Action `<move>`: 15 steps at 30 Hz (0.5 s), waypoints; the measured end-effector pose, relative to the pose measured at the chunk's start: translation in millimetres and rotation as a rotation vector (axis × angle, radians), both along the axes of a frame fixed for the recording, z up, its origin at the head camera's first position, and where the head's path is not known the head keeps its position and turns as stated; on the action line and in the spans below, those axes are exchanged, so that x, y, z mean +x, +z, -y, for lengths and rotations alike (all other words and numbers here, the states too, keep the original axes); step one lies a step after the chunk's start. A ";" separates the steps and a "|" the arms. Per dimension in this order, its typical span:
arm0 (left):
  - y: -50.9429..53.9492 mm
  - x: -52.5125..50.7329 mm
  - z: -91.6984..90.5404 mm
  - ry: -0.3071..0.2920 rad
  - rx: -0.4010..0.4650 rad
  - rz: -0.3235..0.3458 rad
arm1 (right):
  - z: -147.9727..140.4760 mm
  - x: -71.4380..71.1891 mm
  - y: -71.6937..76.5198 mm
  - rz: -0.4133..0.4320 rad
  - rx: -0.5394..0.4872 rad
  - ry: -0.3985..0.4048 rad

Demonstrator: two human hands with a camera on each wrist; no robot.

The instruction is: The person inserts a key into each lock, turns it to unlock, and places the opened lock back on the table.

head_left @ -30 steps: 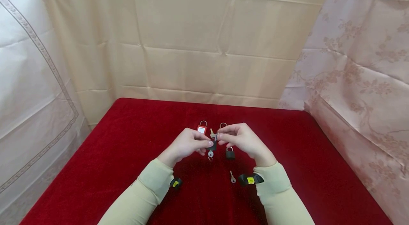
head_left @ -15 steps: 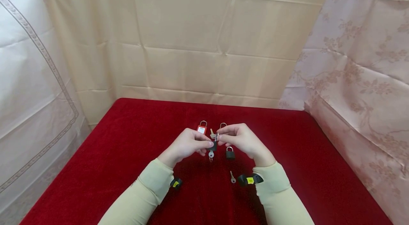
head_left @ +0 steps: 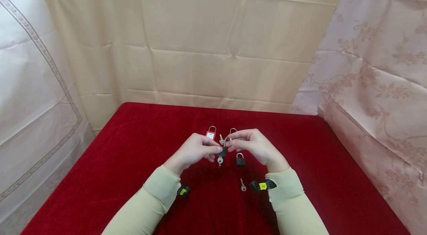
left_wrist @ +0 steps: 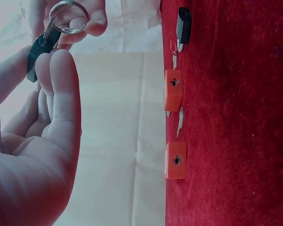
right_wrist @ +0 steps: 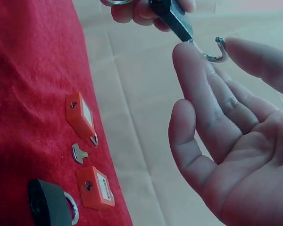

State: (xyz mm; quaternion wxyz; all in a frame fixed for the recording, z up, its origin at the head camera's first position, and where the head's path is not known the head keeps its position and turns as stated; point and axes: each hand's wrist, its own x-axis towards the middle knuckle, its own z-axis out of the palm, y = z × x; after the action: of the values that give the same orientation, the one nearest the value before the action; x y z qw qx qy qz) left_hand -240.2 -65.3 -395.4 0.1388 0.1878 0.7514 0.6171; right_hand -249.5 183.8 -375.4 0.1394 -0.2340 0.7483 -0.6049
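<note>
Between the thumb and fingers of my left hand is a small black padlock, held above the table. A key sticks out of its bottom, with a split ring hanging from it. The silver shackle is raised and turned sideways, its free end out of the body. My right hand pinches this shackle; the thumb touches its free end in the right wrist view. A second black padlock stands on the table just below the right hand, its shackle seated in the body.
A red padlock stands behind the left hand. Another red padlock is mostly hidden behind the right hand in the head view. One loose key lies between them, and another key lies nearer, on the red cloth.
The shackle of the held padlock has swung round to the right, so its U shape now faces the head camera. My right fingers turned with it; the left hand stays almost still.
</note>
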 end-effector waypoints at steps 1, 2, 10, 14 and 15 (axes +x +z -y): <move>0.4 0.0 0.2 0.000 0.000 -0.001 | -0.6 -0.5 -0.4 0.001 -0.009 0.001; 0.4 -0.1 0.4 0.000 0.001 -0.004 | -1.0 -0.9 -0.7 0.004 -0.021 0.002; 1.6 0.6 0.7 0.003 0.019 -0.016 | -2.0 -2.3 -2.1 0.023 -0.052 -0.006; 1.7 1.1 0.3 0.003 0.032 -0.014 | -2.8 -2.8 -2.5 0.028 -0.037 -0.011; 1.6 1.0 0.2 0.003 0.034 -0.014 | -2.9 -2.7 -2.4 0.029 -0.033 -0.012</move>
State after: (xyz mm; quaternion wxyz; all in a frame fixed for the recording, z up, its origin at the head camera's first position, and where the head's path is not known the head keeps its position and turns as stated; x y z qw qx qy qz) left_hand -239.1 -65.5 -393.8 0.1294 0.1934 0.7421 0.6286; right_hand -252.2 186.7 -377.9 0.1429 -0.2231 0.7373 -0.6214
